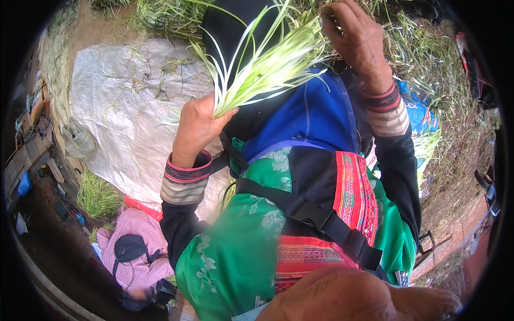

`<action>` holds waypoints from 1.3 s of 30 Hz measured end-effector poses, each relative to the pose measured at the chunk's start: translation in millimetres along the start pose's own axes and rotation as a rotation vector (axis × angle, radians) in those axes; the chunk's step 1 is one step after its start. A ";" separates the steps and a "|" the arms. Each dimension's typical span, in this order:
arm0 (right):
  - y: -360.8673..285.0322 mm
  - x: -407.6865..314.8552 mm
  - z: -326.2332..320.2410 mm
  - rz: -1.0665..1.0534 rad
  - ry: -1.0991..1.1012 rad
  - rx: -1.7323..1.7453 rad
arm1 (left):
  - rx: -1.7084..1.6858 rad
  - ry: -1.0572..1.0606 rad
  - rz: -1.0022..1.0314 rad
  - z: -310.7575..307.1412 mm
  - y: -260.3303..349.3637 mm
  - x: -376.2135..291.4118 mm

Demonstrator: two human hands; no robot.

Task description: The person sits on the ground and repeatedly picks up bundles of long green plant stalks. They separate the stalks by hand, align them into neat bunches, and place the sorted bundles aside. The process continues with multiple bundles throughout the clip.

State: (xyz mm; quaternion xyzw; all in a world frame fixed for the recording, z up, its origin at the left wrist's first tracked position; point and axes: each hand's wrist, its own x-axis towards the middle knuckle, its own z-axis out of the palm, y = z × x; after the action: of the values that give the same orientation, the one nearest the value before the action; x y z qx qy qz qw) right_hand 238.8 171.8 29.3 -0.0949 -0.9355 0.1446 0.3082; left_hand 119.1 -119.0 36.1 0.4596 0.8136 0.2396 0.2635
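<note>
My left hand (200, 126) is closed around the lower end of a bunch of long pale green and white leaves (269, 66), which fans out up and to the right over my lap. Near the far tips of the bunch, at the top right, is my right hand (353, 34), its fingers bent together; whether a strand lies between them cannot be told. Blue cloth (313, 108) covers my lap beneath the leaves.
A whitish plastic sheet (124, 92) with scattered leaf bits spreads at the left. Cut leaves (421, 52) litter the ground at the right, beside a blue bag (419, 114). Another green heap (96, 194) lies lower left, near a person in a checked pink shirt (140, 224).
</note>
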 end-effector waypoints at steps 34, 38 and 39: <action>-71.6 -31.2 49.8 0.407 -0.390 0.817 | -0.704 -0.039 -0.319 0.9 4.4 -3.9; -78.5 -43.3 58.3 0.591 -0.304 0.957 | -0.484 -0.024 -0.190 4.3 9.0 -1.6; -79.0 -47.8 60.7 0.599 -0.256 0.947 | -0.410 0.005 -0.125 5.8 9.5 -0.9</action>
State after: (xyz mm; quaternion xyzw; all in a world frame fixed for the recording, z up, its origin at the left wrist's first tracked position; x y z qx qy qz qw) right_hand 233.0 71.9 -17.5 -0.1891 -0.7308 0.6392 0.1468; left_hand 129.1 -114.5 37.9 0.3446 0.7754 0.3844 0.3638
